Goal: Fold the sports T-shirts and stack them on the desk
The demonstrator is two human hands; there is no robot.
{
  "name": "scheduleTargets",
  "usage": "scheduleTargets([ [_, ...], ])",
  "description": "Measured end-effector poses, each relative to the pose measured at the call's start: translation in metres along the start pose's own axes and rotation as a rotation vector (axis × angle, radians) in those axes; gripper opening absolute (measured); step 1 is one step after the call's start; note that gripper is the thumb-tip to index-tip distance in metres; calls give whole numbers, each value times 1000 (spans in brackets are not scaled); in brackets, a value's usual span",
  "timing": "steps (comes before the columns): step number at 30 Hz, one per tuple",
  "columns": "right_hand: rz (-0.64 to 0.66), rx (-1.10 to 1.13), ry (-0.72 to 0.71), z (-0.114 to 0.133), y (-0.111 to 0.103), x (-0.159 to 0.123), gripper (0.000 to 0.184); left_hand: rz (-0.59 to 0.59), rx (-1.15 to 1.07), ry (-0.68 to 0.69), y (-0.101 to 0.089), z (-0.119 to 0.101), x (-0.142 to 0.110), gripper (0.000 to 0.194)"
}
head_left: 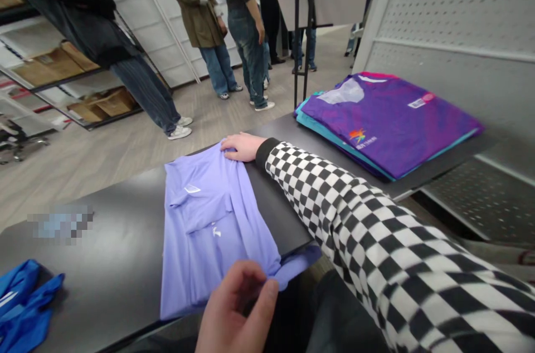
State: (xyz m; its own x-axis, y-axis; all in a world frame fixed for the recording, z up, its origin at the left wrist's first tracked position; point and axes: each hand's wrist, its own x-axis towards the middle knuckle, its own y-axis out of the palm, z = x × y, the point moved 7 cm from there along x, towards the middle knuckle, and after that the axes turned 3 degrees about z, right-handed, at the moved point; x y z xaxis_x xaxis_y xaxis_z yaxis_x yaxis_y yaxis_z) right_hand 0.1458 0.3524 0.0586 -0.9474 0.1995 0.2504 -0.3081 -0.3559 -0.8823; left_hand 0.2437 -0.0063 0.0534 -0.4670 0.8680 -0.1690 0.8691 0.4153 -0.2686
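Black table (104, 264), lavender shirt (209, 230), purple jersey stack (388, 124)

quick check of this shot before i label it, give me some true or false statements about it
1. The right hand, in a checkered sleeve, rests on the far edge of the lavender shirt. True.
2. The left hand lies flat on the folded purple shirt. False: it pinches the lavender shirt's near edge.
3. The purple shirt lies on teal cloth. True.
4. The blue cloth sits on the purple shirt. False: it lies at the left end of the black table.
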Motion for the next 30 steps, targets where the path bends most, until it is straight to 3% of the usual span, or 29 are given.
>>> scheduleTargets([
  [4, 1, -5, -5, 0, -1, -1, 29, -106, -381, -218, 3, 40, -5, 68],
  [8, -9, -1, -9, 0, -2, -1, 31, -134, -606, -289, 19, 61, -12, 60],
  [16, 10, -35, 3, -1, 0, -1, 37, -128, -667, -432, 34, 86, -33, 64],
  [20, 25, -19, 29, -1, 1, 0, 35, -110, -655, -359, 36, 79, -31, 56],
  [23, 31, -12, 28, -3, 1, 1, 33, -288, -641, -319, 20, 91, -33, 49],
  [26, 13, -25, 34, -7, 2, 1, 34, -418, -706, -400, 12, 114, -37, 52],
  [28, 6, -35, 28, -9, 3, 2, 36, -333, -757, -439, 20, 115, -34, 53],
  [30, 11, -42, 1, -9, 5, 2, 38, -163, -763, -411, 32, 100, -28, 56],
])
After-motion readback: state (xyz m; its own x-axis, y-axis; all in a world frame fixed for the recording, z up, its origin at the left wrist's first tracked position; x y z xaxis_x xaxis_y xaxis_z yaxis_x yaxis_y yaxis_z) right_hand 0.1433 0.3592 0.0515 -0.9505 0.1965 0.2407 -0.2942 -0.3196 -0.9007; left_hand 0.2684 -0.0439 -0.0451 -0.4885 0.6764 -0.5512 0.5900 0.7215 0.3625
